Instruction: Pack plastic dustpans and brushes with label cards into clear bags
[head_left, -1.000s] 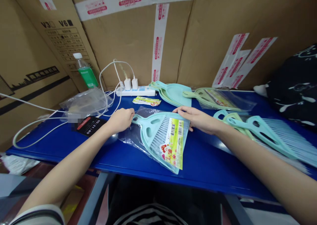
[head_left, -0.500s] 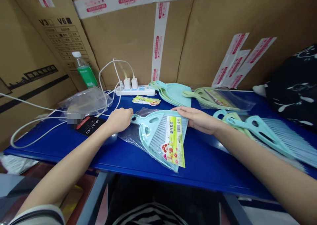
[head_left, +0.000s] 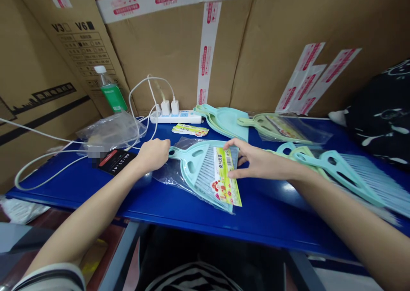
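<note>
A light-blue dustpan (head_left: 189, 167) with a matching brush (head_left: 205, 171) nested in it lies in front of me, partly inside a clear plastic bag (head_left: 171, 174). My left hand (head_left: 155, 154) is closed around the handle end at the left. A yellow-green printed label card (head_left: 226, 184) lies over the bristles. My right hand (head_left: 248, 159) is at the right edge of the set. Its thumb and index finger are spread apart over the card's upper part, and the other fingers curl behind the edge.
Blue and green dustpans (head_left: 229, 118) lie at the back, beside a bagged green set (head_left: 282, 126). Loose brushes (head_left: 339, 175) lie at right. A power strip (head_left: 182, 117), white cables, phone (head_left: 117, 160), bottle (head_left: 112, 92) and another label card (head_left: 190, 130) are behind and left.
My right hand has shifted from the dustpan's upper right edge onto the label card, with thumb and index finger now spread. The set has tilted slightly; my left hand keeps its grip.
</note>
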Motion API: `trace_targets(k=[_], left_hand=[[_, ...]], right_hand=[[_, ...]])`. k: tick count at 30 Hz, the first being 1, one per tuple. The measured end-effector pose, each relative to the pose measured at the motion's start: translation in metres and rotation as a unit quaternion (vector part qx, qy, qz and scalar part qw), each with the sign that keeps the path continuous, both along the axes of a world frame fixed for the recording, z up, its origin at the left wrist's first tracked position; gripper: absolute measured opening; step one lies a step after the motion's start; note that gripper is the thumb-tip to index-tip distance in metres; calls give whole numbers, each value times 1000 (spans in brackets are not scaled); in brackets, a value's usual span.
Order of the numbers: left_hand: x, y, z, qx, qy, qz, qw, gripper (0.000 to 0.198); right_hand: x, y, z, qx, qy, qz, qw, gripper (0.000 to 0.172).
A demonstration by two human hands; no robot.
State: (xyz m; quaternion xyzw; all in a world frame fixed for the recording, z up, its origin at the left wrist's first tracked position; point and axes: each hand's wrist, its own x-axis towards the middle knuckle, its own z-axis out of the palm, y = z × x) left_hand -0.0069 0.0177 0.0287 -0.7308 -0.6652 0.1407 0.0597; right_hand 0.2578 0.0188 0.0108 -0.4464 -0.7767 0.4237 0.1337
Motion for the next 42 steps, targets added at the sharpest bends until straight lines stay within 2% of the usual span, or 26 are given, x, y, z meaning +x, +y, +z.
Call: trace_targets(k=[4, 10, 16, 18, 22, 27, 33, 35, 39, 42], left_hand=[[0, 0, -1, 0, 1, -5, 1000, 38], [0, 0, 0, 1, -1, -1, 1000, 38], [-1, 0, 1, 2, 8, 4, 1000, 39], [-1, 0, 1, 3, 6, 5, 1000, 39], [0, -1, 0, 5, 8, 7, 1000, 38], [0, -2, 1, 8, 12, 4, 1000, 38], [0, -1, 0, 6, 7, 5, 1000, 38], [0, -1, 0, 5, 6, 5, 1000, 38], [-1, -1, 0, 3, 11, 4, 1000, 39], [-1, 0, 0, 5, 17, 5, 1000, 38]], right_hand=[[-4, -3, -3, 88, -30, 4, 996, 68], [-7, 1, -13, 143, -14, -9, 990, 67], [-10, -1, -18, 188, -76, -45, 978, 61], [-10, -3, -16, 186, -91, -26, 978, 69], [-11, -9, -9, 141, -118, 34, 982, 100], [-15, -14, -11, 116, -141, -11, 983, 112], [-22, -17, -16, 121, -128, -70, 982, 112], [-23, -17, -14, 121, -120, -70, 983, 106], [-19, -13, -9, 126, -45, -25, 991, 73], [-15, -7, -9, 64, 10, -84, 994, 54]])
